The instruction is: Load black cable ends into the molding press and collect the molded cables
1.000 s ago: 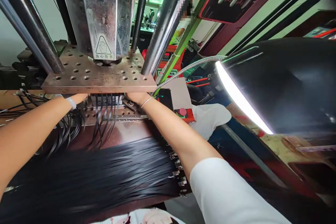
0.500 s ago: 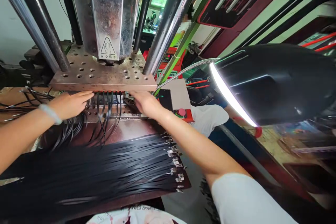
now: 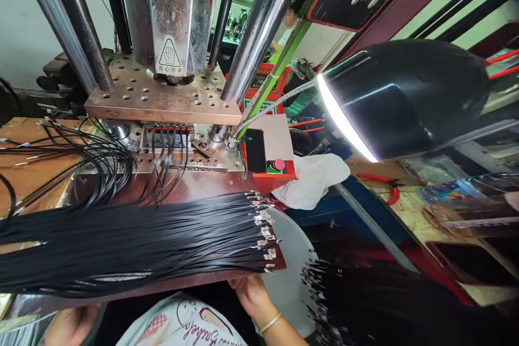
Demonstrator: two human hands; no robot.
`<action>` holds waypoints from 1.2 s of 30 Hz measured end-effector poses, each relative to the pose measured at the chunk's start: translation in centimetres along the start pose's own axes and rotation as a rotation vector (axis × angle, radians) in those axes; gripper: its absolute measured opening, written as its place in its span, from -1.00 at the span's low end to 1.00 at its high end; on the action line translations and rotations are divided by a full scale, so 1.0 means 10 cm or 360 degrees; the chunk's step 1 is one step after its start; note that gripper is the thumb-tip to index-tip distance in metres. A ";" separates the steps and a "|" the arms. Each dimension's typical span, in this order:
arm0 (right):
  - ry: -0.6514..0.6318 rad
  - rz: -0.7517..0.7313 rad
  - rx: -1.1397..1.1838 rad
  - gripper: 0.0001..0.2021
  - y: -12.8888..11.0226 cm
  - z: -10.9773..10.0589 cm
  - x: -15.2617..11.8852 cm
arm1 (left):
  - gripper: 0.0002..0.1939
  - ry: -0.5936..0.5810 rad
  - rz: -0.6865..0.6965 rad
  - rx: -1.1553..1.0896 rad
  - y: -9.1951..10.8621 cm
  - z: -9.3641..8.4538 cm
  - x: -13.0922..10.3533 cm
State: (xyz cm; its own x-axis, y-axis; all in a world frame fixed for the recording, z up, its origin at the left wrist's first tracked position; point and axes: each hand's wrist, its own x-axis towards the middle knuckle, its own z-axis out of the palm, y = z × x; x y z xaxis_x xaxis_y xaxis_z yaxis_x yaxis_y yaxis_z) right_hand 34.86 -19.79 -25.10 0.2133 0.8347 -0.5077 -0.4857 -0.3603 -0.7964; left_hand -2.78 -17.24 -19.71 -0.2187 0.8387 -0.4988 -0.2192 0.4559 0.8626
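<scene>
At the front edge of the dark red-brown board (image 3: 178, 283), my right hand (image 3: 253, 296) reaches beneath the right part, its fingers mostly hidden. Lower left, my left hand (image 3: 73, 326) is also under that edge, its fingers out of sight. A wide row of flat black cables (image 3: 133, 238) with metal connector ends lies on the board. Several black cables (image 3: 166, 146) run into the metal fixture (image 3: 198, 165) below the drilled press plate (image 3: 162, 105), with their ends in a row there. Neither hand touches these cables.
A black lamp (image 3: 409, 100) hangs at right. A red control box with a pink button (image 3: 278, 164), a phone (image 3: 255, 150) and a white cloth (image 3: 312, 178) sit beside the press. More cables (image 3: 101, 167) bunch at left. A white bin (image 3: 295, 248) stands below right.
Both hands have left the space under the press plate and come back toward my body, below the board's front edge. The cables in the fixture have stayed there. The view has shifted.
</scene>
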 end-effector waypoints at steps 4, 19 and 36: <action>0.0028 -0.0046 0.0124 -0.48 -0.10 0.11 0.08 | -0.28 0.0173 -0.0058 -0.0226 -0.13 0.01 0.12; -0.0048 -0.0209 -0.0122 -0.51 -0.14 0.15 -0.10 | -0.31 -0.0012 -0.0049 0.0035 -0.11 -0.05 0.02; -0.0461 -0.1446 -0.3078 -0.66 -2.48 1.43 1.16 | -0.46 -0.1235 0.1437 0.1997 1.73 2.00 0.44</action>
State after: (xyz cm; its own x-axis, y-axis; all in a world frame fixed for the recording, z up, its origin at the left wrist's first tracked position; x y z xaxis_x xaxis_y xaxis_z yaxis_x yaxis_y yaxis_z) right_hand 37.25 4.84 -6.52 -0.3638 0.9314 0.0065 0.9289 0.3633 -0.0721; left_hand 11.50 0.31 -5.34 0.7093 0.7042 -0.0315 0.6019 -0.5818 0.5470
